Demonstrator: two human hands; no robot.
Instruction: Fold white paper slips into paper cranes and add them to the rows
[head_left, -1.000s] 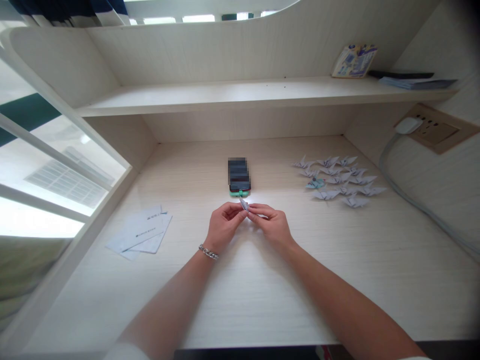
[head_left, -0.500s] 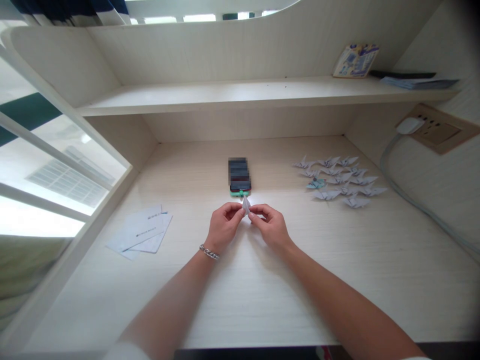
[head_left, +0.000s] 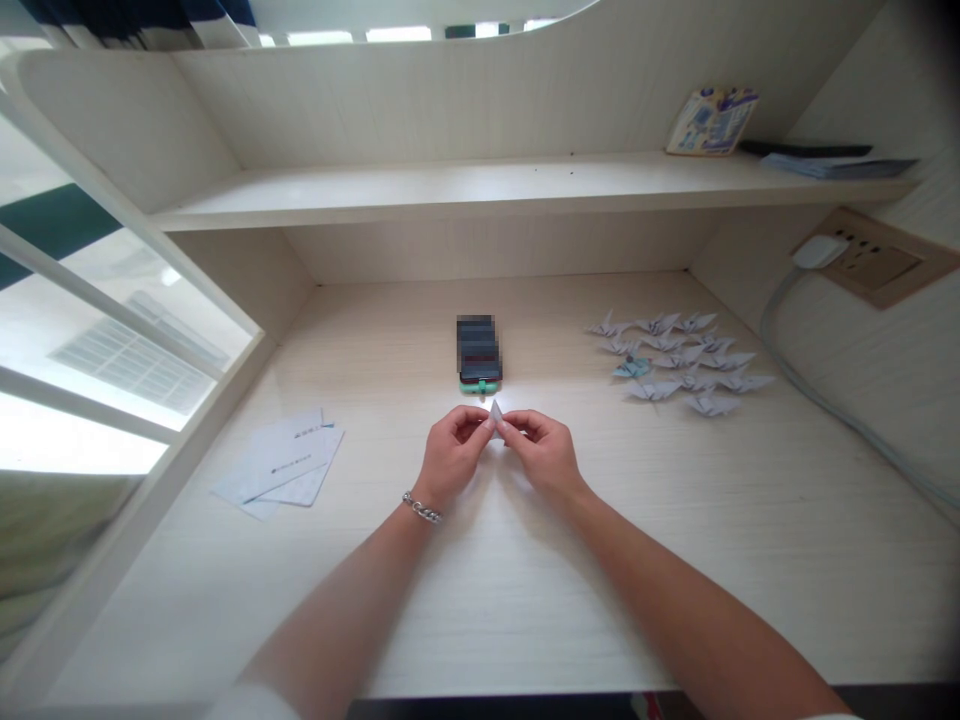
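Both hands meet over the middle of the pale wooden desk (head_left: 525, 600). My left hand (head_left: 452, 455), with a chain bracelet on the wrist, and my right hand (head_left: 541, 450) pinch a small folded piece of white paper (head_left: 496, 412) between their fingertips. Only a pointed tip of the paper shows above the fingers. Just beyond the hands lies a phone (head_left: 478, 352) in a teal case, screen up. Several finished paper cranes (head_left: 679, 362) lie in a group to the right.
A few sheets of light paper (head_left: 281, 464) lie on the left of the desk. A shelf (head_left: 450, 190) above holds a small box (head_left: 711, 121) and flat items at right. A wall socket (head_left: 862, 258) with a plug and cable sits at right.
The paper piece went from sticking out slantwise between the hands to standing as a small upright point. The hands have drawn a little closer together and stay in the same spot.
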